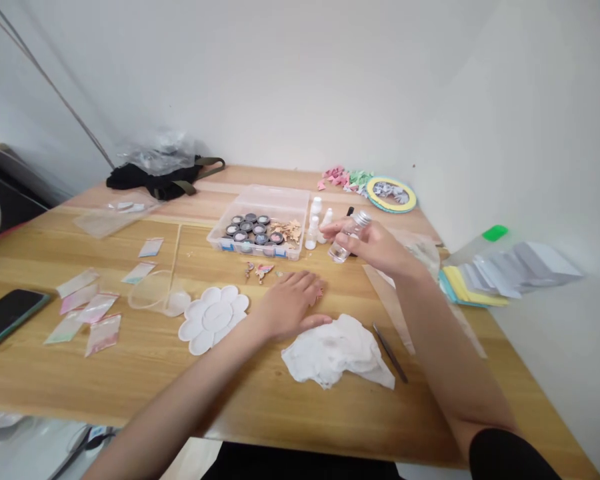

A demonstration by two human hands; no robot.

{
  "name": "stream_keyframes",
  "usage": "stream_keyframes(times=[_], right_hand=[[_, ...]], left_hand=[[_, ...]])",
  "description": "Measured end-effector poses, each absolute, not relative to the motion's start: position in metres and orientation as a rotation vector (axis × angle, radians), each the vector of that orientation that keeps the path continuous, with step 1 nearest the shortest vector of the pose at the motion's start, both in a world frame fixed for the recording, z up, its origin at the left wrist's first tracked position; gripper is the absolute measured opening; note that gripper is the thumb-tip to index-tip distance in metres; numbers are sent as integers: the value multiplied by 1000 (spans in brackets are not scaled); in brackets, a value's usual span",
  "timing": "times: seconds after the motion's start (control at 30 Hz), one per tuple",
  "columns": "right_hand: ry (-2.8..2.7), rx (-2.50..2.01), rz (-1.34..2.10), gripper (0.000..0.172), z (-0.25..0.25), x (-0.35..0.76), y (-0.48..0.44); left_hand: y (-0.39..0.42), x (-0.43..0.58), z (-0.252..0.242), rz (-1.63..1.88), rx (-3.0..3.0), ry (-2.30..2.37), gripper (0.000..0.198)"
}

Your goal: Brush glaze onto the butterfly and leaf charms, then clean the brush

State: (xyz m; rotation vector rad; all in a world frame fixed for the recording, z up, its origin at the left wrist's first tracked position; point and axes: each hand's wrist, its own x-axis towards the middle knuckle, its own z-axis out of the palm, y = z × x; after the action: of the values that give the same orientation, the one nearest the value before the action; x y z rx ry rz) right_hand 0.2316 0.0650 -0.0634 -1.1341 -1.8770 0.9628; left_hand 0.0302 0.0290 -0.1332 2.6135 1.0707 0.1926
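My right hand (pixel 375 245) is wrapped round a small clear bottle (pixel 339 251) with a silver cap, held over the table beside several white bottles (pixel 311 233). My left hand (pixel 293 303) lies palm down on the wood with its fingers spread. A crumpled white cloth (pixel 337 352) touches or nearly touches its thumb. Small colourful charms (pixel 263 272) lie just beyond the left fingers. To the left of that hand is a white flower-shaped palette (pixel 215 319). Whatever lies under the left palm is hidden.
An open clear box (pixel 260 223) holds round jars and wooden pieces. Tweezers (pixel 391 353) lie right of the cloth. Small packets (pixel 97 307), a plastic cup (pixel 153 292) and a phone (pixel 10 317) are at left. Paper pieces and a yellow ring (pixel 391 194) sit at the back right.
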Motion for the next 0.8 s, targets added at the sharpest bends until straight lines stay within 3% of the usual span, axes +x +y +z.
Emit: stream_keyframes(times=[0.23, 0.53, 0.67, 0.8], right_hand=[[-1803, -1099, 1019, 60, -61, 246, 62], [-1757, -907, 1048, 50, -49, 260, 53], [-1749, -811, 1093, 53, -48, 264, 48], [-1700, -735, 1149, 56, -45, 265, 43]], left_hand=[[41, 46, -153, 207, 2522, 1008, 69], [36, 74, -110, 617, 2136, 1110, 34], [31, 79, -73, 624, 1882, 896, 26], [45, 60, -65, 692, 1570, 891, 12]])
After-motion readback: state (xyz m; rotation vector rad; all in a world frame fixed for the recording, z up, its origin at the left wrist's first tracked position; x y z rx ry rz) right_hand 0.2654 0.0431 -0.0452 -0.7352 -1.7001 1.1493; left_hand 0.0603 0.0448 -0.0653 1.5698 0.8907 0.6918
